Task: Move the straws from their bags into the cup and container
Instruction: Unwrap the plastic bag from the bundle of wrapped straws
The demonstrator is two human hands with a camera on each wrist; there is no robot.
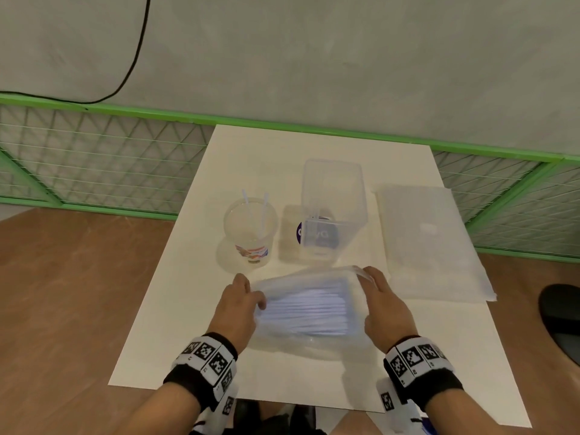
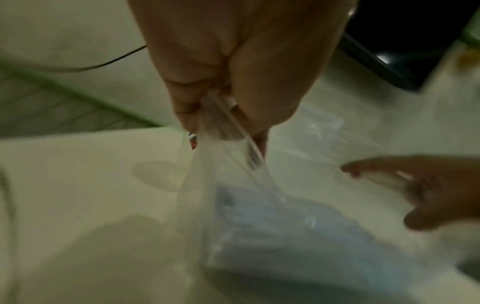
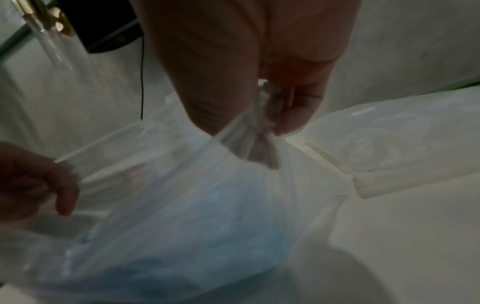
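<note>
1. I see my left hand [image 1: 238,304] pinching the left end of the near bag [image 1: 309,309], fingers curled round its film; my right hand [image 1: 384,304] pinches the right end likewise.
2. The bag sits at the front of the white surface [image 1: 175,309], packed with pale bluish straws [image 1: 309,312] lying crosswise.
3. I judge the film thin, limp and slippery, the straws light but easily kinked; taking hold at the mouth edges seems best.
4. The cup [image 1: 250,232] holds two straws upright.
5. The clear container [image 1: 332,204] beside it seems to hold a couple more.
6. A second bag [image 1: 430,243] lies flat to the right.
</note>
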